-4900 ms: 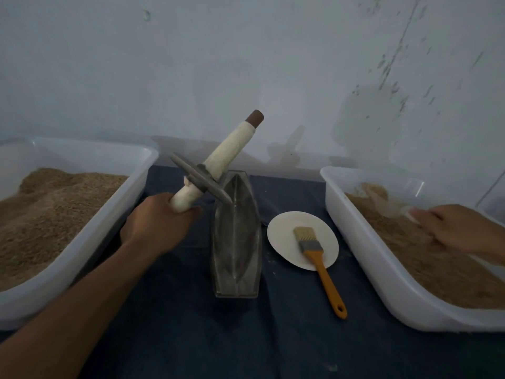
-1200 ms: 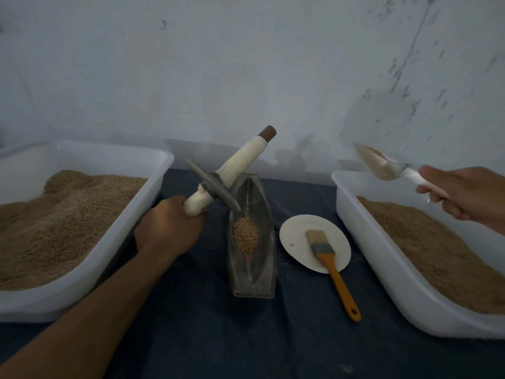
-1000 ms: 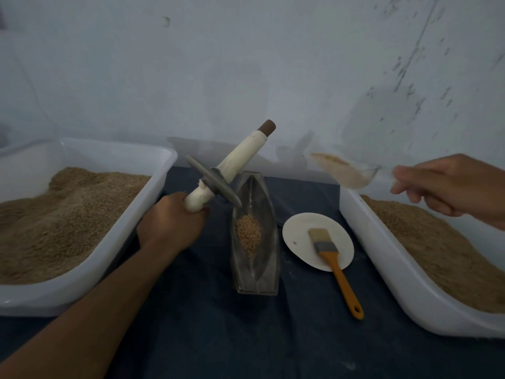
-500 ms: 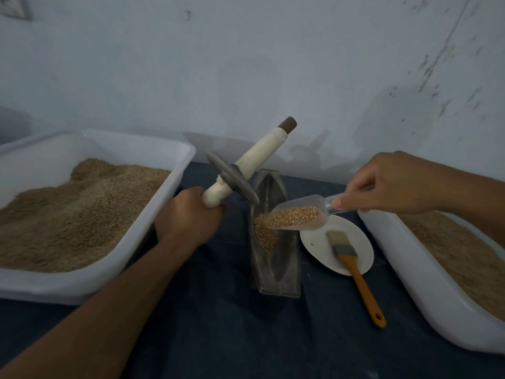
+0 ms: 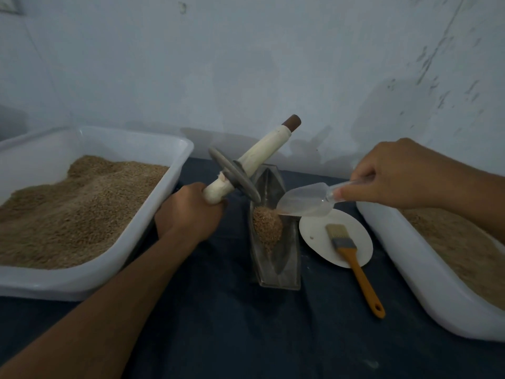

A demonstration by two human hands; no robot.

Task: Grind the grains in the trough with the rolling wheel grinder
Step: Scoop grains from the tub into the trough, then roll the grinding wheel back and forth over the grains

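Head view: left hand [image 5: 191, 212] grips the lower handle of the grinder [image 5: 247, 170], wheel lifted clear and tilted above the far end of the trough [image 5: 274, 258]. Right hand [image 5: 393, 173] pinches the scoop [image 5: 306, 202], tipped mouth-down over the trough, just above the grains [image 5: 266, 225] heaped inside. The trough sits mid-cloth between two white tubs [image 5: 169, 165] of grain. Beside it, a brush [image 5: 352, 255] lies across a plate [image 5: 314, 228]. No writing legible anywhere.
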